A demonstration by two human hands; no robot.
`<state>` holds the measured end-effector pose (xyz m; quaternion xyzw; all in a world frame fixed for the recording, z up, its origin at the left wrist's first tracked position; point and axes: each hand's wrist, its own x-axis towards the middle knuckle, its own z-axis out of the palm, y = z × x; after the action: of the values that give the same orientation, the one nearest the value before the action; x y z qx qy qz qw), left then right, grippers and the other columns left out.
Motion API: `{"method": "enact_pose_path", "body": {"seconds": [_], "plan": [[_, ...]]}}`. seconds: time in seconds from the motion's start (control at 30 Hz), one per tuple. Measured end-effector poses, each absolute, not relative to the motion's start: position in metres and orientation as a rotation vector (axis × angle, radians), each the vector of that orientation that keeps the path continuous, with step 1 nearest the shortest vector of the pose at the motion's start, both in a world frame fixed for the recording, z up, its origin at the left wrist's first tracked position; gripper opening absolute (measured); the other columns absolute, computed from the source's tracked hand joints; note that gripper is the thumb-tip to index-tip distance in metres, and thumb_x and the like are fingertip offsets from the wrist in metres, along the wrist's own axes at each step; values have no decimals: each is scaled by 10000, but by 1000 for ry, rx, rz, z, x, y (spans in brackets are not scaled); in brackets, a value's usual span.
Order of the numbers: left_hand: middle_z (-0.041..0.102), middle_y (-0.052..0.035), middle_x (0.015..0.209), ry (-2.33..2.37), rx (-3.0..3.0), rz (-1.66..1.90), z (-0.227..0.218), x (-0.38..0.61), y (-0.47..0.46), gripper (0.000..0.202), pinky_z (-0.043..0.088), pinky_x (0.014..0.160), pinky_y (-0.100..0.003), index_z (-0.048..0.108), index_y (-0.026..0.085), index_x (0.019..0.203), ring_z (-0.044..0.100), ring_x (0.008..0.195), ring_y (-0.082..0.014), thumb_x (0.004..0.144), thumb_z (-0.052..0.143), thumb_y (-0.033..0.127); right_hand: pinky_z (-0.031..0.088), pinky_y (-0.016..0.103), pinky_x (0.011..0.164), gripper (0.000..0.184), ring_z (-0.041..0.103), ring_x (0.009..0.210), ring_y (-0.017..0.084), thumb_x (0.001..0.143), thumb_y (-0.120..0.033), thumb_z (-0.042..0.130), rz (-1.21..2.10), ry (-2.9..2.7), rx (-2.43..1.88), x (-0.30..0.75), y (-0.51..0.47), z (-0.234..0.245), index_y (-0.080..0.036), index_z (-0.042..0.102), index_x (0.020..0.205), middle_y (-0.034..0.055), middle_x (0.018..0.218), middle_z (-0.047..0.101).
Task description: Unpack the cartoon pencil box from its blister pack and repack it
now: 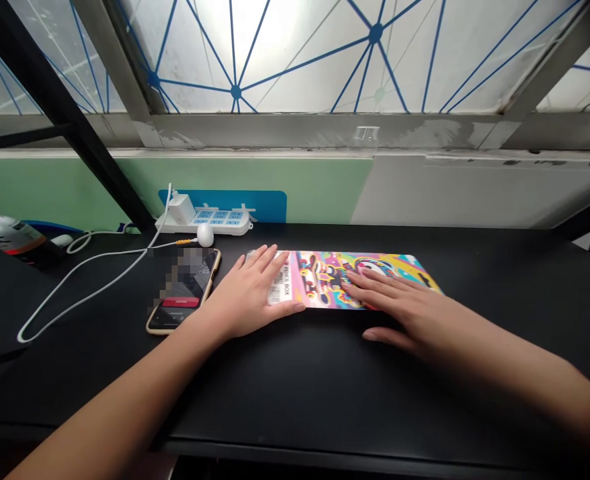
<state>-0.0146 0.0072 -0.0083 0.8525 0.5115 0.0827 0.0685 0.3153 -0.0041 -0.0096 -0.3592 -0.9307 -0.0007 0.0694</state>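
A flat, brightly printed pencil box [325, 270] lies on the black desk [295, 393] in the middle. My left hand [252, 293] rests flat on the box's left end, fingers stretched out, thumb along its front edge. My right hand [399, 307] lies flat on the right part of the lid, fingers spread, thumb on the desk in front. Neither hand grips anything.
A phone [185, 290] lies just left of my left hand. Behind it sits a white power strip [209, 220] with a charger and a white cable [89, 280] looping over the desk. A bottle [9, 237] lies at the far left. A window wall stands behind.
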Motion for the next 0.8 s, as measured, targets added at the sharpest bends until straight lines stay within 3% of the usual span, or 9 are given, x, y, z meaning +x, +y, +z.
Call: {"method": "enact_pose_path", "body": {"seconds": [0.13,0.27,0.37,0.43,0.53,0.67,0.8], "plan": [[224,-169,1679,1531,2598,207,-7,-16,8,961,237,1207,-612,298,181,1605,208,1549,-381,898,370,828,531,580,1044,516,567,1327,369,942,-510,605,1,-2762,-1198,360,1,-5,-342,592,1430,48,1476,585],[324,-194,1642,1560,2744,258,-6,-12,4,861,247,1189,-643,404,181,1557,248,1529,-416,931,402,772,573,632,898,401,730,1036,402,951,-561,553,-234,-2643,-1256,368,8,8,-289,781,1137,100,1168,772],[329,-213,1636,1502,2880,348,-7,-2,-3,815,224,1201,-637,382,174,1567,226,1534,-420,958,430,714,535,637,959,494,685,1145,401,971,-569,521,-342,-2560,-1155,338,10,9,-250,678,1315,134,1316,702],[298,-222,1647,1454,2907,372,-10,7,-7,832,262,1194,-614,327,179,1593,237,1529,-425,962,424,711,510,596,1034,617,575,1318,378,977,-565,527,-284,-2615,-1050,308,9,4,-227,503,1492,146,1499,558],[326,-243,1628,1472,2882,322,-15,15,-9,846,326,1165,-594,323,165,1592,291,1507,-437,958,422,716,434,582,1129,782,385,1469,365,959,-597,547,-206,-2767,-912,271,8,-9,-172,340,1583,177,1608,392],[369,-242,1607,1533,2873,274,-18,15,-7,811,325,1175,-568,413,114,1538,324,1499,-413,972,418,696,365,604,1172,655,342,1492,328,1018,-392,521,-197,-2777,-911,260,11,-24,-234,283,1607,141,1615,385],[381,-222,1607,1554,2867,220,-13,13,-6,810,336,1175,-534,421,105,1533,348,1493,-392,976,416,693,397,594,1155,587,390,1469,297,1037,-249,457,-193,-2706,-935,284,15,-30,-327,300,1597,82,1594,432]]}}
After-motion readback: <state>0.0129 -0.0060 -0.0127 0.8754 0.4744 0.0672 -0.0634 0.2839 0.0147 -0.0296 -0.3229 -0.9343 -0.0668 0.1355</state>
